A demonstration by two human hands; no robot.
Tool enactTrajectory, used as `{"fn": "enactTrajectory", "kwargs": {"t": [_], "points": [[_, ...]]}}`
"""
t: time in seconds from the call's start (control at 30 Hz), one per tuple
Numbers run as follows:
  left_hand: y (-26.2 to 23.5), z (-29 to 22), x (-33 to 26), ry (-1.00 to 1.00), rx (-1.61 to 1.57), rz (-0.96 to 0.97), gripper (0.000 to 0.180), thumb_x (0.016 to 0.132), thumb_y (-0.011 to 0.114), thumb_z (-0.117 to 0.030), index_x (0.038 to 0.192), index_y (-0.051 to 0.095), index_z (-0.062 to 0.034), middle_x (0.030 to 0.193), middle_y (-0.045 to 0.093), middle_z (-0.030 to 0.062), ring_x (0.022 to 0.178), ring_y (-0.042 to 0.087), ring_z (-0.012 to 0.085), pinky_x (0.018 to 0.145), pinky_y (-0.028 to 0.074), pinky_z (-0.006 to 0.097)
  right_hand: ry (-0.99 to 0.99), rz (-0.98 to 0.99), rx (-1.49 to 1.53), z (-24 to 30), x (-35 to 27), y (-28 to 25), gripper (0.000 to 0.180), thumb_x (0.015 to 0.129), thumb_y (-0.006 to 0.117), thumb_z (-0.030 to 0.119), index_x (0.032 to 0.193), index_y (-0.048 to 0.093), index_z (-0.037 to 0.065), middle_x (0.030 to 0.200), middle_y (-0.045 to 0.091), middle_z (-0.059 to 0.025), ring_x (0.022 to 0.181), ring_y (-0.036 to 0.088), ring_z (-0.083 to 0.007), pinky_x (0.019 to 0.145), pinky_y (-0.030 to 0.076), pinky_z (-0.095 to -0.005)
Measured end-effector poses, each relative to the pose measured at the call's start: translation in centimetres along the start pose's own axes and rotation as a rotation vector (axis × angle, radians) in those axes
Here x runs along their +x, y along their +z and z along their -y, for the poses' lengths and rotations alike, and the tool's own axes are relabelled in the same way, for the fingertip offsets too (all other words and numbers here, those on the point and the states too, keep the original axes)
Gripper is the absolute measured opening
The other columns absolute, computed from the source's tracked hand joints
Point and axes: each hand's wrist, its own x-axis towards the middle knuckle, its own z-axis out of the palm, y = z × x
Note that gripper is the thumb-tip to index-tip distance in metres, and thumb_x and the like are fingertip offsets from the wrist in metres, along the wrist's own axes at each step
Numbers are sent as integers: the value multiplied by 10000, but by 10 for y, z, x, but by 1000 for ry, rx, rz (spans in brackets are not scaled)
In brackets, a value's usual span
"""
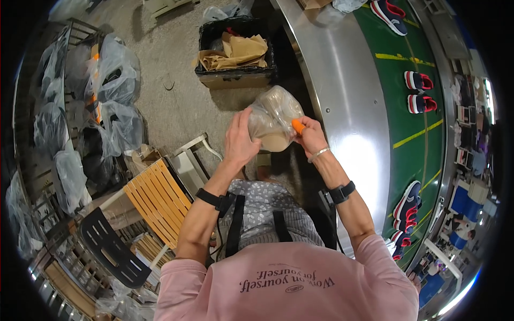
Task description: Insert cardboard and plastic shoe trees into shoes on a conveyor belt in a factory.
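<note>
In front of my body I hold a clear plastic bag with both hands. Tan, rounded pieces show through its film; their exact kind is hard to make out. My left hand is wrapped round the bag's left side, fingers along its edge. At the opposite side, my right hand pinches the film. An orange cover sits on a fingertip of this hand. Below and beyond the bag stands a cardboard box lined with black plastic, crumpled brown paper inside it.
To my right runs a steel bench edge beside a green conveyor belt carrying several dark shoes with red linings. A slatted wooden seat and a black chair back stand at left, near racks hung with plastic bags.
</note>
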Motion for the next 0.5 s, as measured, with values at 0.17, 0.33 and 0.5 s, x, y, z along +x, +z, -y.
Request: {"fn": "enactTrajectory", "kwargs": {"t": [0.17, 0.33, 0.5], "points": [[-7, -17, -4, 85, 15, 0, 656, 603, 606, 2, 1239, 451, -38, 1163, 514, 223, 1062, 511, 421, 904, 446, 446, 79, 52, 59, 6, -16, -14, 140, 905, 414, -20, 874, 550, -15, 750, 545, -57, 644, 527, -111, 621, 484, -261], [-3, -27, 7, 43, 46, 65, 665, 609, 590, -10, 1258, 452, -49, 1186, 510, 218, 1063, 517, 416, 900, 455, 445, 160, 155, 165, 13, -5, -37, 121, 940, 431, 28, 883, 533, -6, 780, 550, -58, 687, 544, -119, 702, 517, -289], [4, -13, 20, 67, 18, 10, 703, 601, 567, -18, 1290, 441, -65, 1203, 515, 193, 1065, 521, 405, 895, 463, 439, 49, 233, 198, 11, 6, -32, 84, 941, 450, 33, 974, 513, -13, 806, 555, -71, 744, 574, -157, 777, 510, -306]]}}
